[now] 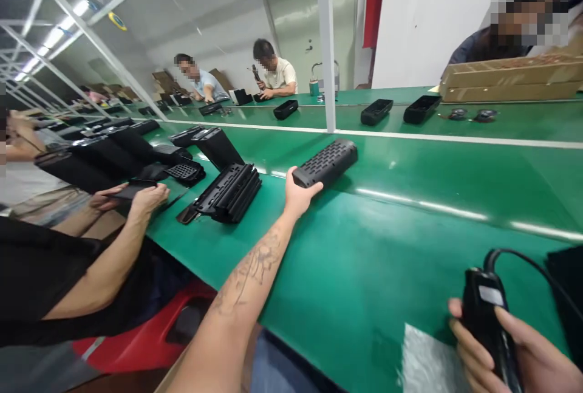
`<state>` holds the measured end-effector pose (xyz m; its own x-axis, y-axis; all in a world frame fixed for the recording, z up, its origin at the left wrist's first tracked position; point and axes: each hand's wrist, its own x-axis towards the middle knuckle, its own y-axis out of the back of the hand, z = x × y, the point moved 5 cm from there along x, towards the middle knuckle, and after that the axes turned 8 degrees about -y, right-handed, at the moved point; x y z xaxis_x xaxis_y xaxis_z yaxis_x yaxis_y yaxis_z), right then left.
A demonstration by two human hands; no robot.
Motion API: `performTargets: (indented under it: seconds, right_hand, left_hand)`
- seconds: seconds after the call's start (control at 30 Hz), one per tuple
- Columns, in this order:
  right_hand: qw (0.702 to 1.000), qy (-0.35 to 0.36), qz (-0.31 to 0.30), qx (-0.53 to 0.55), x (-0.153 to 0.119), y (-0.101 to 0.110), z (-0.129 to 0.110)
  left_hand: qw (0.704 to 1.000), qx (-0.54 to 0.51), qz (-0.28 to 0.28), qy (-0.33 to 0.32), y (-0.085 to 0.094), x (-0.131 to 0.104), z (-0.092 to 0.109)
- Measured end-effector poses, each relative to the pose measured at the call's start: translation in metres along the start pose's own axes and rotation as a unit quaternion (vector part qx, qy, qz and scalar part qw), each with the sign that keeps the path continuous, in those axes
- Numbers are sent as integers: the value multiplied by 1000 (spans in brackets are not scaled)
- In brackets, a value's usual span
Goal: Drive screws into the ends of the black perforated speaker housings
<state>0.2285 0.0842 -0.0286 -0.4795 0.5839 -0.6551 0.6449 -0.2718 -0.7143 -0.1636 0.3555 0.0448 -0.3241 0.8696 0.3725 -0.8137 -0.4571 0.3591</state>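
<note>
My left hand (300,194) clamped on the black perforated housing (326,164), right hand (505,350) wrapped round a corded black tool (486,308), housing left of the tool, stacked black parts (228,192) left of it.

Stacked parts (228,192) on the table (364,259), left of the speaker housing (325,162).

Passage over green tabletop (364,259) between grille case (328,162) and corded tool (485,302), slotted parts (230,192) as obstacle leftward
</note>
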Motion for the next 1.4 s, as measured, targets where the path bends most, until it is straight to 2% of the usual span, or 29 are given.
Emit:
performTargets:
  seconds: [0.07,0.1,0.17,0.2,0.23,0.27,0.33,0.37,0.43,0.5,0.6,0.7,0.83,0.97,1.07,1.23,1.3,1.37,1.4]
  right_hand:
    - [998,41,-32,-41,-25,-12,-10]
    - [994,80,-53,-60,-44,-19,-16]
    - [975,169,-79,-122,-88,-33,-27]
    - [957,229,-73,-162,-112,-39,-32]
    - [930,302,-46,-203,-136,-43,-38]
    - [890,386,-6,-242,-161,-47,-45]
    - [778,548,106,-288,-206,-48,-61]
    - [731,601,148,-287,-223,-47,-69]
    - [667,667,189,-272,-246,-40,-88]
    - [630,706,202,-251,-256,-30,-112]
    - [600,737,196,-239,-251,-18,-141]
    - [588,749,178,-248,-233,-11,-154]
    - [589,752,158,-250,-215,-5,-154]
    - [603,738,144,-265,-208,-5,-149]
    - [607,733,141,-273,-213,-10,-141]
    - [636,710,112,-281,-245,-28,-108]
    - [655,686,47,-313,-260,-39,-88]
    - [677,635,-46,-370,-269,-53,-63]
    - [689,612,-65,-383,-271,-58,-52]
  left_hand:
    - [998,-18,-56,-26,7,-59,25]
    - [993,-22,-102,-48,10,-89,39]
    - [981,-22,-178,-67,18,-147,63]
    - [975,-24,-208,-69,22,-173,72]
    - [968,-32,-238,-74,26,-198,81]
    - [957,-46,-275,-78,27,-221,89]
    - [936,-80,-333,-79,28,-258,99]
    - [926,-99,-358,-73,27,-273,103]
    - [906,-129,-397,-69,20,-294,108]
    - [892,-140,-422,-79,10,-306,114]
    - [886,-115,-436,-105,-5,-311,117]
    - [884,-121,-440,-106,-12,-313,115]
    - [883,-136,-429,-133,-13,-325,113]
    - [893,-114,-395,-182,-12,-336,116]
    - [895,-108,-369,-227,-11,-339,120]
    - [891,-102,-329,-296,-9,-340,126]
    - [887,-101,-323,-314,-9,-340,127]
    - [884,-108,-319,-324,-9,-341,128]
    - [883,-111,-318,-327,-9,-342,128]
